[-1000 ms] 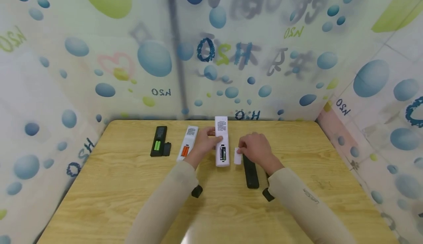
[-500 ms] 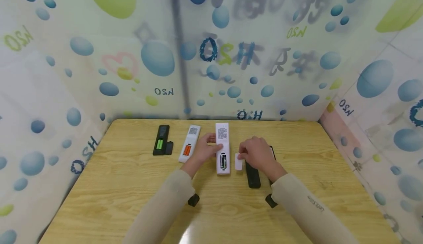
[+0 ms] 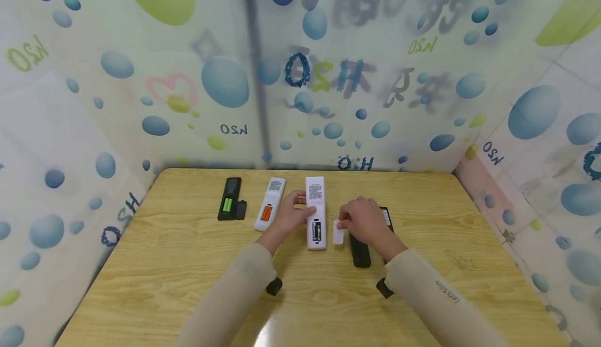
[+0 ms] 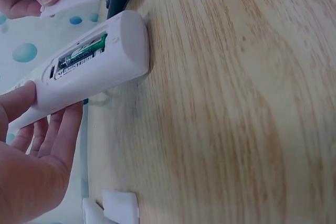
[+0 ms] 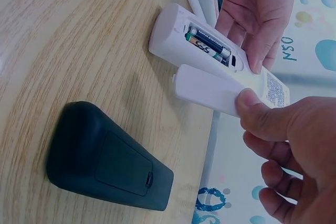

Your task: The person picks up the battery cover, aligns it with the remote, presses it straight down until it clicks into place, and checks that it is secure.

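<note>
Head view: left hand (image 3: 290,214) dipped lower gripping white remote (image 3: 319,205), right hand (image 3: 363,220) too, pinching its cover (image 3: 338,236); batteries (image 3: 316,231) between still bare.

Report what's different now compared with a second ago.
In the head view, the held white remote and the loose white cover have shifted slightly down the picture, toward the person, along with the left hand and right hand. Nothing was newly gripped or released. The cover is still off, the batteries still in; the open black remote stayed put.
</note>
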Tool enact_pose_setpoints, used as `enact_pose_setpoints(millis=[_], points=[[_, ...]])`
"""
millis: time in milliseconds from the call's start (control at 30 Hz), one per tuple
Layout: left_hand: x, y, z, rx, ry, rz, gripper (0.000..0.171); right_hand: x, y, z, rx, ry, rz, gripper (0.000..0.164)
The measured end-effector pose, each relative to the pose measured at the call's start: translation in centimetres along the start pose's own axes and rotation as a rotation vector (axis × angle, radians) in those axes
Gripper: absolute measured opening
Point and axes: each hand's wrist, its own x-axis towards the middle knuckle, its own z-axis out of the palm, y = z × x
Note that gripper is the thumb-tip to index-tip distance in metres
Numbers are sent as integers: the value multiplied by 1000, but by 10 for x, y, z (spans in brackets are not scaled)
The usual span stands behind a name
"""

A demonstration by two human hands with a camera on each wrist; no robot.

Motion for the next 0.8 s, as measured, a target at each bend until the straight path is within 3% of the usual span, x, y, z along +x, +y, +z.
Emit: enact_pose_setpoints(millis=[400, 800], points=[[-1, -2, -2, 32, 28, 37, 47, 7, -11, 5, 33, -34, -5, 13], [-3, -1, -2, 29, 24, 80, 46, 19, -33, 8, 75, -12, -85, 12]])
